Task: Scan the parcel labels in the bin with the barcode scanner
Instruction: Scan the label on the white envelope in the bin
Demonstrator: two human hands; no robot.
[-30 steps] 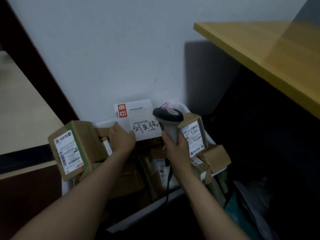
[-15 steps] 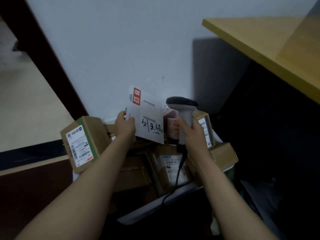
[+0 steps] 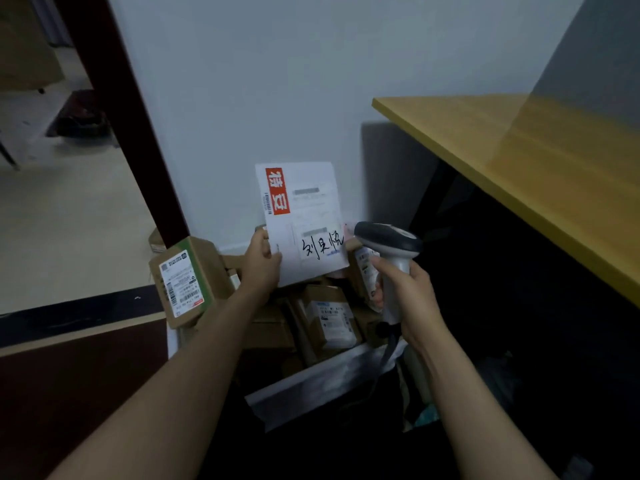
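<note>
My left hand grips the lower left edge of a flat white parcel and holds it upright against the wall, label facing me, with a red block and black handwriting on it. My right hand is closed around the handle of a grey and white barcode scanner; its head sits just right of the parcel's lower corner and its cable hangs down. Below both hands is the white bin, filled with several brown cardboard boxes, one showing a white label.
A cardboard box with a green stripe and a label leans at the bin's left side. A yellow tabletop juts out at the right, dark space beneath it. A dark door frame rises at the left; a dark low ledge lies at the lower left.
My left hand has lifted the white parcel out of the bin and turned it upright. The scanner has moved from in front of the boxes to the parcel's right side.
</note>
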